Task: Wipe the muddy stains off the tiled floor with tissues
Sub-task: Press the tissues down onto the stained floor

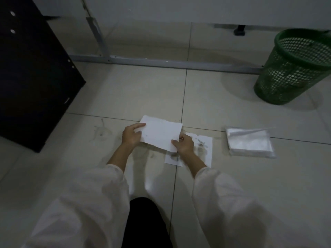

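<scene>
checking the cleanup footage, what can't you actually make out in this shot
- Head view: the floor under the clean tissue, held by the left hand and right hand, is hidden by it.
- Part of the soiled tissue is covered by the right hand.
- Contents of the green mesh bin: cut off by the right edge and too dim.
- Tissue pack: any label is blurred.

Both arms reach up from the lower frame in pale sleeves to mid-frame. The left hand [131,136] pinches the tissue's [161,133] left edge; the right hand [184,144] pinches its lower right corner.
</scene>
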